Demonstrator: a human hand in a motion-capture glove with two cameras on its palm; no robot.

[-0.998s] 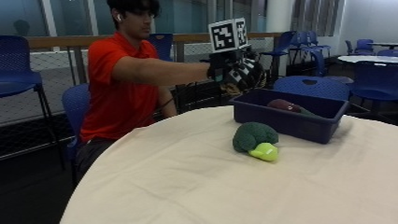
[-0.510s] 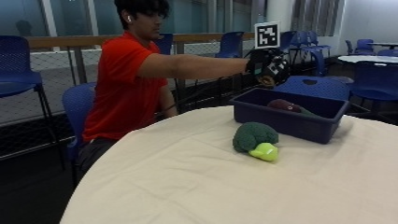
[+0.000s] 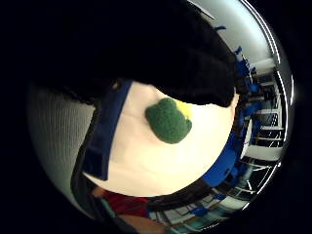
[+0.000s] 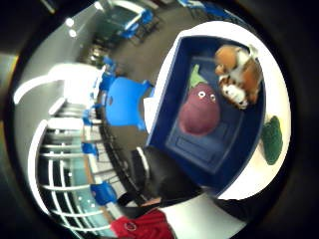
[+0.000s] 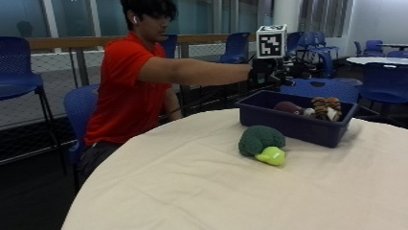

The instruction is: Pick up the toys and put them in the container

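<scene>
Toys sit in two places: we see an eggplant plush [image 4: 200,108] and a tiger plush [image 4: 238,74] inside the blue container [image 5: 293,125], while the broccoli plush [image 5: 261,143] lies on the tabletop [image 5: 191,191] beside it. Our hand [image 5: 271,75] hovers above the container; we cannot tell how its fingers stand.
</scene>
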